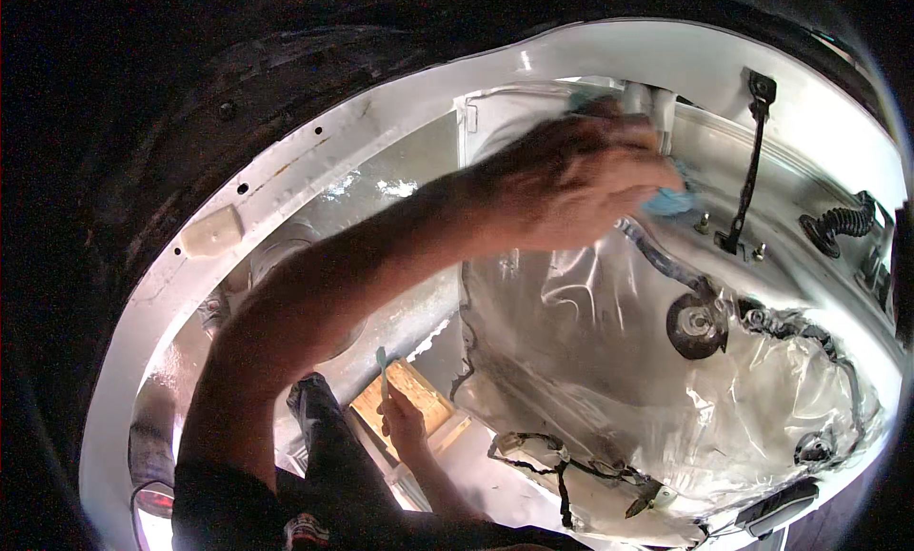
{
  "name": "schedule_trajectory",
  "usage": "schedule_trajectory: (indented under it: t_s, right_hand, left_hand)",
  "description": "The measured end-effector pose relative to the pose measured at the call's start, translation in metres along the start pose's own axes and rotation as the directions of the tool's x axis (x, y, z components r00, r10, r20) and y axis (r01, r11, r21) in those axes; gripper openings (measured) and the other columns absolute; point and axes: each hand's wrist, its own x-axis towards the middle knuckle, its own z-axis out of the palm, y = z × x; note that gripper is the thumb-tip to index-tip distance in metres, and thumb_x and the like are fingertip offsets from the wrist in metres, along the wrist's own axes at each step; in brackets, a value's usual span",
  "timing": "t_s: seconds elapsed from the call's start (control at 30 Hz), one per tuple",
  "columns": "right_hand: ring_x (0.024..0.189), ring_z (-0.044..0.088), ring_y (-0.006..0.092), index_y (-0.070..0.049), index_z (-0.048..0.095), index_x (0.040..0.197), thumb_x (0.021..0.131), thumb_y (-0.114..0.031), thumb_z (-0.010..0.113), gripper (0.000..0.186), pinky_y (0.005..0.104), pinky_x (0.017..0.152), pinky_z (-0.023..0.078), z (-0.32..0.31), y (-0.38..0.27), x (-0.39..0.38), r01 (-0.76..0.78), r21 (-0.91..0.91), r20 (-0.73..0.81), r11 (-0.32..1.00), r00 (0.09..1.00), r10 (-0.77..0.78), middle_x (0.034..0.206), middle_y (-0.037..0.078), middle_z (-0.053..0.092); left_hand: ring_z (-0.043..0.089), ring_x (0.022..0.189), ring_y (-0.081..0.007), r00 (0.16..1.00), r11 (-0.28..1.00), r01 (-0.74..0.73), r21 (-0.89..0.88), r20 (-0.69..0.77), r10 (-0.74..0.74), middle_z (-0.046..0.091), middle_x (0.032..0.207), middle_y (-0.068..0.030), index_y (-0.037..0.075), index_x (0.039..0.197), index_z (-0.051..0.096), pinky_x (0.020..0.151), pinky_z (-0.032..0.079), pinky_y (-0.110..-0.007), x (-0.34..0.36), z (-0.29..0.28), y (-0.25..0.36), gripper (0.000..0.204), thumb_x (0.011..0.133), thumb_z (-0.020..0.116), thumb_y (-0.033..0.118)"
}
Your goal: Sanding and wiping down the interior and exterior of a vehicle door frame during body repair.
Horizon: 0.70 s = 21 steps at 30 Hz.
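My left arm reaches up and across a white car door or body shell, and my left hand [595, 175] is blurred by motion. Its fingers are closed round a light-blue cloth [671, 201], held against the upper inner panel. Lower down, my right hand [405, 420] pinches a slim stick [385, 384] with a pale teal tip, much like a small brush; its exact kind is hard to make out. Below my left hand, a crinkled clear plastic film [590, 332] covers the panel. A round dark grommet [696, 324] sits in that film, with a dark cable running up from it.
A white curved frame [381, 108] arches over the work area. Right of my left hand are a black rod [752, 161] and a corrugated rubber boot [838, 226]. Dark wiring [562, 470] hangs at the lower edge. Beyond my right hand stands a wooden box [424, 403].
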Motion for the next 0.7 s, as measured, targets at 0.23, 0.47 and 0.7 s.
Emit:
schedule_trajectory:
  t_s: [0.23,0.47,0.7]
  right_hand:
    - [0.061,0.056,0.0078,0.000,0.054,0.145,0.106,-0.012,0.054,0.040,0.0248,0.053,0.048,-0.004,-0.012,-0.008,0.040,-0.047,0.019,0.998,0.999,-0.039,0.086,0.004,0.064]
    - [0.062,0.056,0.0085,-0.001,0.053,0.147,0.105,-0.010,0.056,0.044,0.0261,0.056,0.050,-0.004,-0.046,-0.026,0.188,-0.066,0.035,0.980,0.982,-0.186,0.087,0.004,0.065]
    - [0.081,0.066,0.0240,-0.011,0.054,0.147,0.099,-0.007,0.063,0.050,0.0379,0.073,0.055,-0.046,-0.171,-0.140,0.441,-0.597,0.170,0.670,0.886,-0.431,0.096,0.013,0.067]
  left_hand:
    - [0.061,0.098,-0.0317,0.991,0.983,-0.008,0.182,0.130,-0.016,0.064,0.105,-0.0126,0.008,0.110,0.073,0.086,0.051,-0.045,0.021,-0.005,0.021,0.035,0.075,0.071,0.004]
    - [0.065,0.111,-0.0323,0.959,0.930,0.233,0.283,0.090,-0.268,0.068,0.115,-0.0140,0.007,0.117,0.072,0.095,0.053,-0.043,-0.025,-0.009,0.002,0.037,0.081,0.069,0.003]
    - [0.060,0.104,-0.0344,0.999,0.984,0.021,0.178,-0.029,-0.017,0.064,0.109,-0.0132,0.012,0.123,0.071,0.093,0.050,-0.048,0.024,0.015,0.058,0.047,0.079,0.063,-0.001]
